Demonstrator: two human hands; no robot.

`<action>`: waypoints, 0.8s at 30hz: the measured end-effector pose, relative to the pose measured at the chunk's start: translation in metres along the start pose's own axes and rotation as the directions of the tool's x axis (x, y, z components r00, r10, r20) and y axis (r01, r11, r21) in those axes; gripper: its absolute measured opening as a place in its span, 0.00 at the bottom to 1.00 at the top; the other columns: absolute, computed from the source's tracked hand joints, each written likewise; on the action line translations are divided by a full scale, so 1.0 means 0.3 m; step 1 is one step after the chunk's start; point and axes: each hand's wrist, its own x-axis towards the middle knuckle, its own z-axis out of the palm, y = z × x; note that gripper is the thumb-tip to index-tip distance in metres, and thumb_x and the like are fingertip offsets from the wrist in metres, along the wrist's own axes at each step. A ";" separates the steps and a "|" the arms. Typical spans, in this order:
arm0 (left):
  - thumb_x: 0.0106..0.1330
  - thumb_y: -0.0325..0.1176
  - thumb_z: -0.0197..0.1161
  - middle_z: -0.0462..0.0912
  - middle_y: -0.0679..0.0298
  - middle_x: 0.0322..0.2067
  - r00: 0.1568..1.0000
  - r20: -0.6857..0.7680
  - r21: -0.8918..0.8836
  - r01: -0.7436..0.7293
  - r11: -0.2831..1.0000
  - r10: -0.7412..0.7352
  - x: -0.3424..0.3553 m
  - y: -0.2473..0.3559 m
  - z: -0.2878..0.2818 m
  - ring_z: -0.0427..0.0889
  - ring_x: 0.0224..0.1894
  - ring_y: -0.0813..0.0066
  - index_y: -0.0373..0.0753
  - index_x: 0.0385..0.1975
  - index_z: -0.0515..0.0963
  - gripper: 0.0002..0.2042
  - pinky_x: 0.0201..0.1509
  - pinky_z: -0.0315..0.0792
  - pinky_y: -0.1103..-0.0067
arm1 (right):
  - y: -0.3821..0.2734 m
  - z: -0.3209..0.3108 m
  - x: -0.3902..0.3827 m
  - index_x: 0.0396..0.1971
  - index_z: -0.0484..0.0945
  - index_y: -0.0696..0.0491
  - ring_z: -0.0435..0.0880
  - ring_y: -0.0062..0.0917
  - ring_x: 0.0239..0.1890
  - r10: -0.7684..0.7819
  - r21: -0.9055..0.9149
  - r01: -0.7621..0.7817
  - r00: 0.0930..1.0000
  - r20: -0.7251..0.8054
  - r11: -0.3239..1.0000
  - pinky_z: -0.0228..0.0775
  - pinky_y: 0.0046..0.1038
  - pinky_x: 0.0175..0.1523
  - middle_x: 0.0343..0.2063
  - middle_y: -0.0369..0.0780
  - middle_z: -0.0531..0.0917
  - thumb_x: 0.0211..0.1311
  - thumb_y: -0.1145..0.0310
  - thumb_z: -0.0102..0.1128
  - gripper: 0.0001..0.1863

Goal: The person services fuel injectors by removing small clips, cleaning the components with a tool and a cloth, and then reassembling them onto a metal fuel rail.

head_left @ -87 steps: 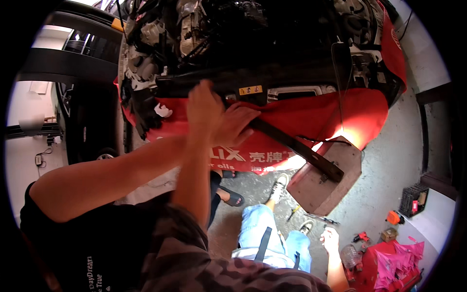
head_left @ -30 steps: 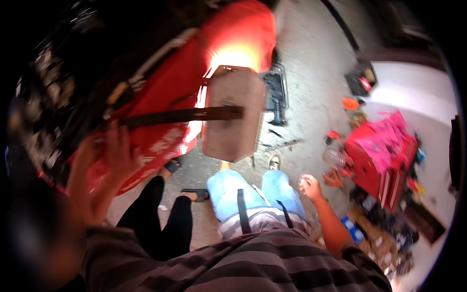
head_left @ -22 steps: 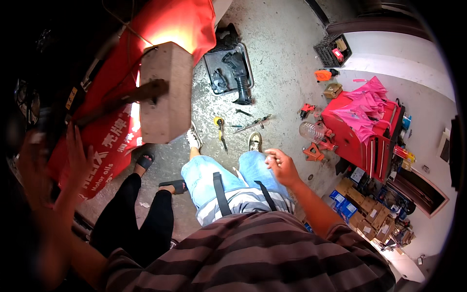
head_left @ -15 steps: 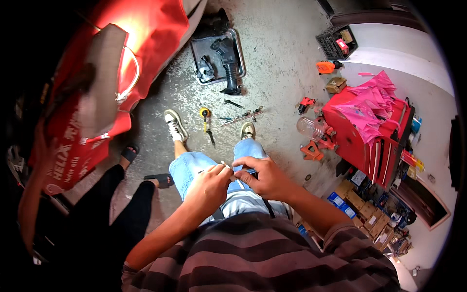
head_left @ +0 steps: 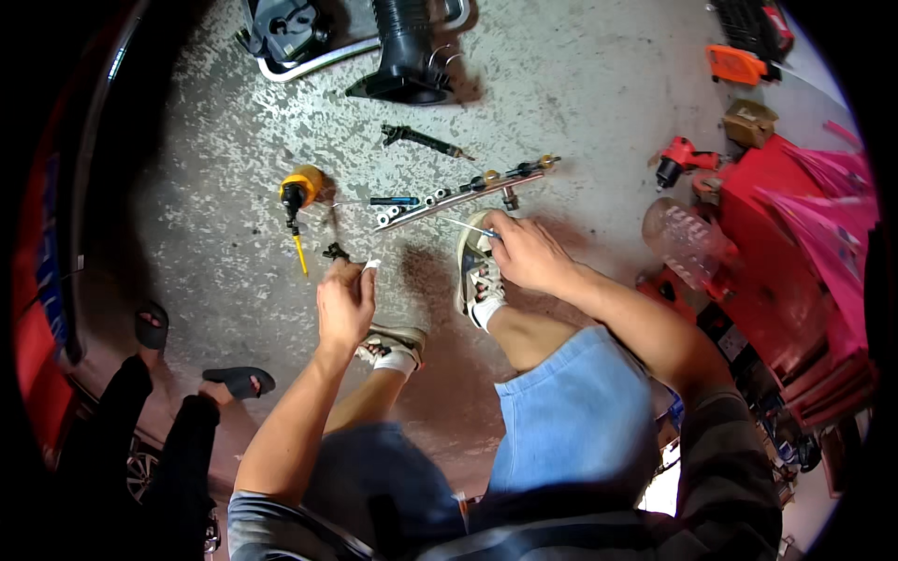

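Observation:
My left hand (head_left: pixel 344 299) is closed on a small white scrap (head_left: pixel 371 266), just nearer me than a small dark part (head_left: pixel 335 251) on the floor. My right hand (head_left: pixel 519 248) grips a thin metal tool (head_left: pixel 488 233) with a blue section, its tip pointing left toward a silver rail (head_left: pixel 440 206) with several fittings. A blue-and-black tool (head_left: pixel 393 200) lies beside the rail. Farther forward is a black cylindrical part (head_left: pixel 421 140); to the left, a yellow-and-black tool (head_left: pixel 299 187) with a thin yellow rod. All these rest on the scuffed grey floor (head_left: pixel 224 234).
A metal tray (head_left: pixel 290 73) holds black hoses and parts at top. On the right are a red impact driver (head_left: pixel 681 159), a plastic jug (head_left: pixel 681 238), an orange object (head_left: pixel 734 64) and a red cabinet (head_left: pixel 762 309) with pink plastic. Another person's sandalled foot (head_left: pixel 238 381) is at left.
The view has swung from the car's covered front down to the floor, much closer. My hands, together half a second ago, are now apart, the right holding a thin tool.

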 end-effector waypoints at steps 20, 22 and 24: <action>0.55 0.47 0.70 0.76 0.70 0.41 0.834 -0.116 0.358 -0.471 0.806 0.539 0.330 -0.199 0.465 0.70 0.43 0.65 0.51 0.37 0.86 0.13 0.44 0.62 0.68 | 0.039 0.208 0.270 0.27 0.80 0.59 0.86 0.39 0.28 -0.274 -0.464 0.251 0.962 0.020 0.849 0.79 0.36 0.33 0.25 0.49 0.82 0.51 0.75 0.57 0.05; 0.55 0.46 0.70 0.77 0.71 0.40 0.813 -0.114 0.340 -0.508 0.791 0.571 0.338 -0.200 0.478 0.70 0.41 0.65 0.50 0.34 0.86 0.11 0.44 0.62 0.69 | 0.036 0.204 0.268 0.25 0.80 0.58 0.86 0.38 0.27 -0.292 -0.519 0.258 0.956 0.017 0.815 0.79 0.34 0.32 0.25 0.48 0.83 0.47 0.75 0.59 0.04; 0.55 0.43 0.70 0.77 0.72 0.37 0.766 -0.144 0.314 -0.565 0.763 0.627 0.349 -0.183 0.491 0.71 0.39 0.66 0.50 0.30 0.86 0.08 0.42 0.63 0.70 | 0.029 0.181 0.247 0.29 0.79 0.58 0.85 0.38 0.28 -0.285 -0.542 0.253 0.958 0.027 0.801 0.79 0.35 0.32 0.25 0.47 0.82 0.51 0.75 0.56 0.06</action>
